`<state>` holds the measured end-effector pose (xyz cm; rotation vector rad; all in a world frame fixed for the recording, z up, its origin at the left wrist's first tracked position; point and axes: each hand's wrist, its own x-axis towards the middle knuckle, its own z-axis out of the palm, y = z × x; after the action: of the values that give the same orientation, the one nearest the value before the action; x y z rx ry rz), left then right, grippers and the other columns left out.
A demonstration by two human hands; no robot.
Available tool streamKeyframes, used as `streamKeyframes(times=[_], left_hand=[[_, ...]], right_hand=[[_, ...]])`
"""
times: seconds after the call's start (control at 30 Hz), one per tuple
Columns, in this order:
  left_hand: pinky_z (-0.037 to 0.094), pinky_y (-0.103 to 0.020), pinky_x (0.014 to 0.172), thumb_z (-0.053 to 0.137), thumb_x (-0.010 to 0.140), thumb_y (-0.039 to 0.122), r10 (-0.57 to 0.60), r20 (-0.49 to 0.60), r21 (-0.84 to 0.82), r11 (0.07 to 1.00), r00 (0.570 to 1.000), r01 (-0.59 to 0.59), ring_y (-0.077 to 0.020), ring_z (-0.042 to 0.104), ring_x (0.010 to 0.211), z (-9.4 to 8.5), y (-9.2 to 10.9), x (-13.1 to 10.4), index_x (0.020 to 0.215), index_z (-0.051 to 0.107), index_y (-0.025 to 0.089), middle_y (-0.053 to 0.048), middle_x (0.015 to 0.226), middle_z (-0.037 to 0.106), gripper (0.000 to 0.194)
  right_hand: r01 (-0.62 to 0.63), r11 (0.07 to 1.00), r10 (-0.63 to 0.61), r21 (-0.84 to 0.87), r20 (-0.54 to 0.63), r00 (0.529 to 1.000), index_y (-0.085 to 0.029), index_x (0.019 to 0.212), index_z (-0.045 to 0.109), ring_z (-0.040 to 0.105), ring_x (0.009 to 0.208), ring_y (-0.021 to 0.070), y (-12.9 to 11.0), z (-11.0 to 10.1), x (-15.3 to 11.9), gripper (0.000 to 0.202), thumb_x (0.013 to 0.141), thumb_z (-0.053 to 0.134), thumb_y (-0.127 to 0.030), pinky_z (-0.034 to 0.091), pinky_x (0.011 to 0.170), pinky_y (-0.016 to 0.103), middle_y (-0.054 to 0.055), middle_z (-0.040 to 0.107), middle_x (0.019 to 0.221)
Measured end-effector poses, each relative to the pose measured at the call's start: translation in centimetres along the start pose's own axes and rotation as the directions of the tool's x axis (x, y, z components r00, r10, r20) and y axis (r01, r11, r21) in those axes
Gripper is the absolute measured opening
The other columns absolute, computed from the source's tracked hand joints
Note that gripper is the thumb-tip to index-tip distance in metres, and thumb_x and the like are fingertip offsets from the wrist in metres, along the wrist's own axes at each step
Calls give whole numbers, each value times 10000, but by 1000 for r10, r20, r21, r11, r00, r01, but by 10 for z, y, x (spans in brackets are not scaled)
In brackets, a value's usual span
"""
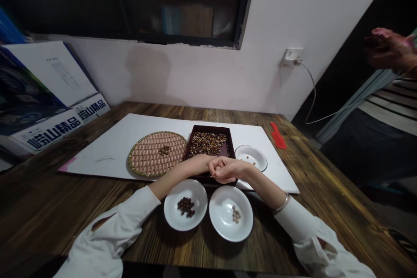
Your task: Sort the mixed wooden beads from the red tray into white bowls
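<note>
Beads (208, 142) lie in the tray (221, 150) just beyond our curled right hand (224, 169), crossed before our left hand (205, 160); either grip's hold we cannot tell.

A brown, streaky-grained wooden surface (276, 243) carries a large white board (107, 139). A left bowl (171, 219) and right bowl (221, 231) sit nearer; a flat red tool (278, 137) lies beside the board.

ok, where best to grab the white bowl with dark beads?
Probably the near rim, from the near side: the bowl stands upright, its dark beads lie clear of that rim, the pale-bead bowl crowds its right, and the left sleeve looks close on its left.
</note>
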<state>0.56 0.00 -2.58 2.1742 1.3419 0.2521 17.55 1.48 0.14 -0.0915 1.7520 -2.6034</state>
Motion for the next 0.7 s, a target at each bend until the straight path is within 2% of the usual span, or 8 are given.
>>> streamKeyframes(times=[0.03, 0.1, 0.2, 0.33, 0.53, 0.7], left_hand=[[459, -261, 807, 503, 825, 438, 12, -5, 15, 1000, 1000, -12, -210, 632, 909, 0, 0, 0, 1024, 708, 217, -25, 1064, 721, 360], [460, -256, 818, 500, 831, 426, 25, -17, 35, 999, 1000, -24, -209, 637, 924, 0, -1, 0, 1043, 699, 226, -17, 1090, 715, 354], [460, -243, 821, 515, 827, 389, 28, -31, 39, 999, 999, -27, -206, 639, 930, 1, -3, 1, 1032, 700, 217, -11, 1078, 718, 325], [454, -242, 806, 531, 826, 353, 40, -21, 37, 999, 999, -39, -208, 639, 918, 4, -9, 3, 1003, 693, 189, -27, 1057, 721, 290], [442, -236, 803, 532, 838, 306, 65, -13, 14, 998, 998, -64, -197, 638, 938, 3, -9, 1, 1028, 672, 191, -34, 1078, 714, 263], [445, -240, 811, 503, 862, 301, 58, -38, 2, 998, 998, -58, -195, 640, 940, -1, -1, -6, 1016, 664, 173, -47, 1076, 710, 257]], right_hand=[[-4, 1000, 5, -6, 9, 1000, -120, 827, 558, 352, 303, 19, -1, 0, -1, 222, 793, 719, -270, 228, 307, 128, -84, 490, 489], [2, 1000, -2, -15, 19, 1000, -117, 826, 565, 328, 298, 18, -1, 0, -1, 222, 781, 728, -260, 221, 313, 130, -92, 475, 459], [14, 999, -12, -30, 37, 999, -121, 823, 567, 398, 324, 47, -1, -1, -1, 240, 776, 736, -283, 334, 350, 149, -88, 475, 419], [-1, 998, 3, -56, 38, 999, -120, 821, 565, 550, 422, 90, 0, -2, 0, 258, 788, 729, -317, 429, 412, 175, -2, 626, 534], [-17, 999, 18, -40, 36, 999, -116, 791, 587, 590, 504, 79, 1, -5, -2, 260, 735, 778, -282, 443, 436, 145, 9, 649, 618], [1, 998, 3, -67, 59, 998, -111, 768, 605, 581, 538, 74, 1, -5, -2, 219, 726, 778, -238, 392, 416, 133, 12, 636, 650]])
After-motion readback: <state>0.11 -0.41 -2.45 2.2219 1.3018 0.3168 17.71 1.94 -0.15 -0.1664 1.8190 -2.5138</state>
